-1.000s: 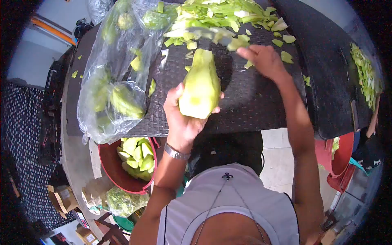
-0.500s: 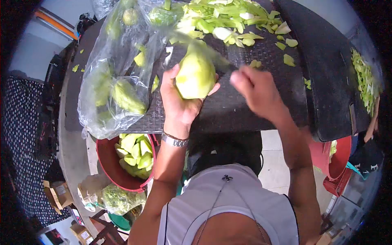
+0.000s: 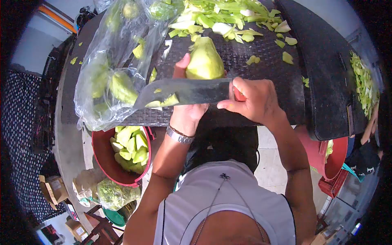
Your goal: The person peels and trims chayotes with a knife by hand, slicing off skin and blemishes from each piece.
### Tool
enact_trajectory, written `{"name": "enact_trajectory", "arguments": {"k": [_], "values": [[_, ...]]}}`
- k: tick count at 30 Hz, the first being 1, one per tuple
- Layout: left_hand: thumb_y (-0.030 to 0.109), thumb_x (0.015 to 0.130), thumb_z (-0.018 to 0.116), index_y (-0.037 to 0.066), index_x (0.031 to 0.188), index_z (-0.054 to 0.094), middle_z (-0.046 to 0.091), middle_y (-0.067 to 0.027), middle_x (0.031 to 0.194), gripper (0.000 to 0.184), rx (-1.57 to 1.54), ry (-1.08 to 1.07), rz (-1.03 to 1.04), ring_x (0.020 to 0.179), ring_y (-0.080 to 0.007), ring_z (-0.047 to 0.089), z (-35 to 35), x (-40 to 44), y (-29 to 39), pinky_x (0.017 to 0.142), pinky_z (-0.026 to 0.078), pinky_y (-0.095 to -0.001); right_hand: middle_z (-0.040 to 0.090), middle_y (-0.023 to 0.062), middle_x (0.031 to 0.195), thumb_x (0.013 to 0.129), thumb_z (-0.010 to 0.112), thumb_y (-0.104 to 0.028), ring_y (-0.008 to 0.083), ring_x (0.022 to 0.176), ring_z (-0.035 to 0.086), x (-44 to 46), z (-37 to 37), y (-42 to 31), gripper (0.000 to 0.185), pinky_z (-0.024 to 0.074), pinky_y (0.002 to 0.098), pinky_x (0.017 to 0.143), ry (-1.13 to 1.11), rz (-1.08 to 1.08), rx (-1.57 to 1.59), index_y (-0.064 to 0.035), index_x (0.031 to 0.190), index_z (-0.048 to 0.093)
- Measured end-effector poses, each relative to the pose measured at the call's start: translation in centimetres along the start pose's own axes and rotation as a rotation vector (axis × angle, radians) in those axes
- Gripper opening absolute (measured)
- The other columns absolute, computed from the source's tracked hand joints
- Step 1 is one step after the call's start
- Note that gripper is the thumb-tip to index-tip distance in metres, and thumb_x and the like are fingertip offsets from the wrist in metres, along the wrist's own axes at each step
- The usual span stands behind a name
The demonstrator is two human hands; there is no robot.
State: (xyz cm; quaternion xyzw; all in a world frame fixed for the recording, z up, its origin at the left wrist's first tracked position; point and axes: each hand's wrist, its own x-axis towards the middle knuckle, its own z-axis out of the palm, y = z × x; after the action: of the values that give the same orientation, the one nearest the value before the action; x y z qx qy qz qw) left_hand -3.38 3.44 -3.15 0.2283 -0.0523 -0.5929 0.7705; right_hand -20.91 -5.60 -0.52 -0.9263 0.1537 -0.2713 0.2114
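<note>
A pale green, pear-shaped fruit that looks like a peeled green papaya rests upright in my left hand. The thumb shows on its left side; the knife hides much of the palm. My right hand grips the red handle of a large broad-bladed knife. Its blade lies level across the view, in front of the fruit's lower end and over my left palm. A cut green slice sticks to the blade. Beyond the fruit, a heap of pale green slices covers the far side of the dark woven tabletop.
At the left, a clear plastic bag holds several green fruits. Below the table edge stands a red bucket with peeled pieces, and another red bucket is at the right. A black board borders the table's right side.
The knife has swung from beyond the fruit down toward me, now level with a slice on its blade. My left hand has tilted the fruit more upright and slightly away.
</note>
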Motion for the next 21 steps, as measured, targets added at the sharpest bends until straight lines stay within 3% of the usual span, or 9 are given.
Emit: {"name": "enact_trajectory", "arguments": {"k": [1,4,7,10,13,14,21], "values": [[0.052,0.098,0.056,0.002,0.131,0.059,0.072,-0.0166,0.116,0.06,-0.025,0.003,0.002,0.103,-0.033,0.071,0.0,-0.1,-0.1,0.094,0.057,-0.0484,0.054,0.0062,0.057,0.074,0.088,-0.039,0.026,0.049,0.058,-0.1,0.0,0.6,0.047,0.0457,0.0372,0.05,-0.022,0.02,0.023,-0.0075,0.072,0.054],[0.045,0.102,0.054,0.008,0.13,0.06,0.07,-0.0085,0.119,0.047,-0.116,0.138,0.098,0.106,-0.0247,0.07,0.4,-0.6,-0.2,0.094,0.056,-0.0434,0.06,0.0073,0.059,0.079,0.081,-0.056,0.0292,0.053,0.065,0.0,-0.4,2.6,0.054,0.0501,0.0425,0.051,-0.068,0.187,-0.082,-0.0096,0.072,0.055],[0.042,0.105,0.05,0.009,0.133,0.058,0.068,-0.0062,0.123,0.044,-0.163,0.114,0.077,0.109,-0.0235,0.068,-0.6,-0.4,-0.2,0.095,0.055,-0.0415,0.06,0.0085,0.059,0.08,0.081,-0.054,0.0304,0.055,0.065,-0.3,-0.4,2.2,0.051,0.0501,0.0429,0.052,-0.066,0.195,-0.066,-0.0098,0.073,0.058],[0.04,0.103,0.051,0.006,0.133,0.057,0.068,-0.01,0.123,0.046,-0.132,0.073,0.095,0.109,-0.0268,0.068,-0.6,-0.7,-0.6,0.094,0.056,-0.0448,0.062,0.0107,0.061,0.083,0.078,-0.055,0.0322,0.057,0.066,-0.1,-0.5,3.4,0.051,0.0509,0.0435,0.055,-0.082,0.182,-0.006,-0.0082,0.074,0.061],[0.037,0.1,0.054,0.003,0.133,0.056,0.067,-0.0144,0.124,0.048,0.048,-0.03,0.083,0.11,-0.0312,0.068,0.3,-1.3,0.2,0.092,0.057,-0.049,0.062,0.014,0.062,0.087,0.073,-0.056,0.0342,0.06,0.067,0.4,-1.1,6.1,0.052,0.0515,0.0448,0.057,-0.108,0.422,0.009,-0.0059,0.077,0.063],[0.042,0.093,0.058,0.003,0.136,0.055,0.066,-0.0163,0.128,0.058,0.091,0.007,0.074,0.114,-0.0382,0.065,0.3,-1.3,0.1,0.096,0.053,-0.0555,0.062,0.0168,0.063,0.09,0.069,-0.058,0.0363,0.062,0.068,0.3,-1.2,6.6,0.055,0.0514,0.046,0.059,-0.117,0.419,-0.02,-0.0037,0.08,0.064],[0.041,0.096,0.053,0.001,0.131,0.056,0.067,-0.0161,0.126,0.053,0.092,0.103,0.12,0.111,-0.0358,0.067,-1.2,-0.3,-0.9,0.096,0.055,-0.0532,0.063,0.016,0.063,0.09,0.07,-0.055,0.0383,0.063,0.067,0.5,-0.5,2.8,0.054,0.0519,0.0471,0.059,-0.178,0.283,0.057,-0.0039,0.077,0.062]]}}
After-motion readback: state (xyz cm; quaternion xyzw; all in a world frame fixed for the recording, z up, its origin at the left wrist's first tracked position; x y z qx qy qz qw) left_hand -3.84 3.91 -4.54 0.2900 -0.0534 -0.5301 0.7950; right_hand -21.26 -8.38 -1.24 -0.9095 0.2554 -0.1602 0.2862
